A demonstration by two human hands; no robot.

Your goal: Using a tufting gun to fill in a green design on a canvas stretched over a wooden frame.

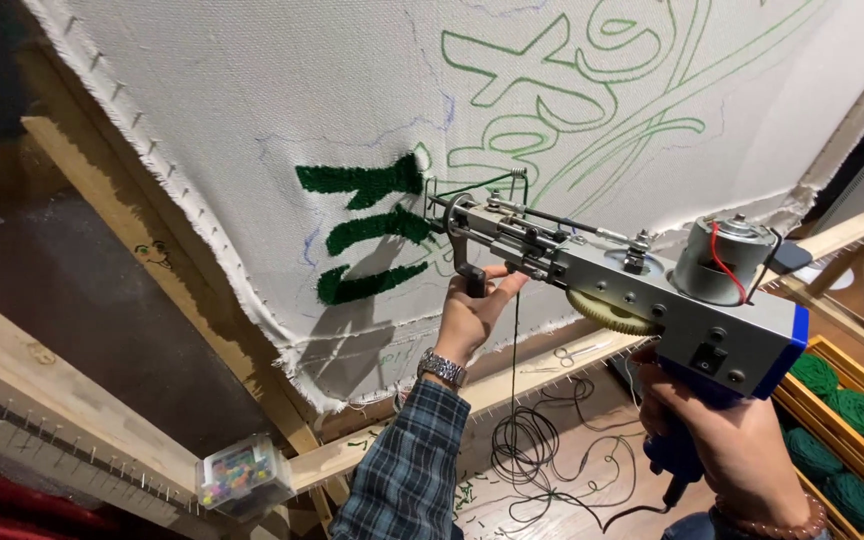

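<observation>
Left hand (472, 315) grips black front handle of tufting gun (632, 290), centre frame; right hand (727, 440) closed around blue rear grip, lower right. Gun's long axis runs lower right to upper left, needle tip touching stretched white cloth (252, 100) beside dark green tufted strokes (367, 230). Clear box of coloured pins (242, 472) on wooden frame (182, 290), lower left. Green yarn cones (842, 420) in wooden tray, right edge.

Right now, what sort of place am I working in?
Most likely a rug-tufting workshop. A pale backing cloth is stretched over a nailed wooden frame, with green tufted patches already filled in. Both hands hold a tufting gun, and green yarn balls sit in a wooden tray.
</observation>
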